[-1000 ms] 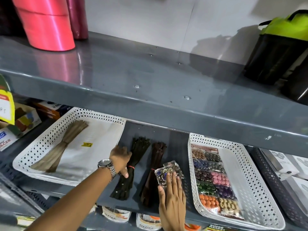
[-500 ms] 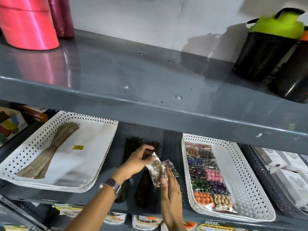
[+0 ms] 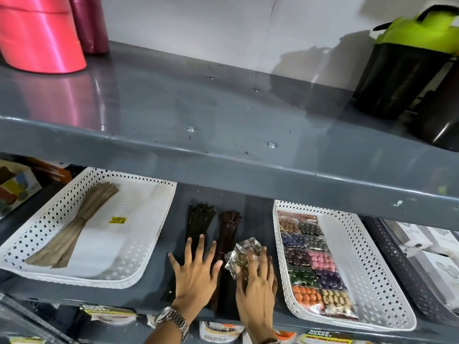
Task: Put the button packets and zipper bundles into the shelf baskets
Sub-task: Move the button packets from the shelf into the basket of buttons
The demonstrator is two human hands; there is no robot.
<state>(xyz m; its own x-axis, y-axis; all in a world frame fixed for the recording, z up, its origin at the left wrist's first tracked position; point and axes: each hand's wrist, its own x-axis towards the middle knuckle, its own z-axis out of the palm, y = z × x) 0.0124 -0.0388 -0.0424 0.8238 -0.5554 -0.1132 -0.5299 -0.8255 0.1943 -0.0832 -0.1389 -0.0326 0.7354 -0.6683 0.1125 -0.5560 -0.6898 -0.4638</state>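
Note:
My left hand point(image 3: 196, 271) hovers with spread fingers over a black zipper bundle point(image 3: 200, 219) and a dark brown zipper bundle point(image 3: 228, 232), both lying on the grey shelf between two white baskets. My right hand point(image 3: 255, 284) grips a crumpled clear button packet point(image 3: 242, 254) beside the brown bundle. The left basket point(image 3: 44, 224) holds a tan zipper bundle point(image 3: 82, 222). The right basket point(image 3: 372, 274) holds a sheet of coloured button packets point(image 3: 310, 259) along its left side.
The upper grey shelf point(image 3: 223, 150) overhangs the baskets and carries pink ribbon rolls point(image 3: 39, 33) and black containers with a green lid point(image 3: 407, 70). A dark basket point(image 3: 402, 269) with white boxes stands far right. Boxes point(image 3: 17, 187) sit far left.
My left hand has let go of the packet and moved down, fingers spread, over the zipper bundles. My right hand has closed over the packet and lowered it toward the shelf.

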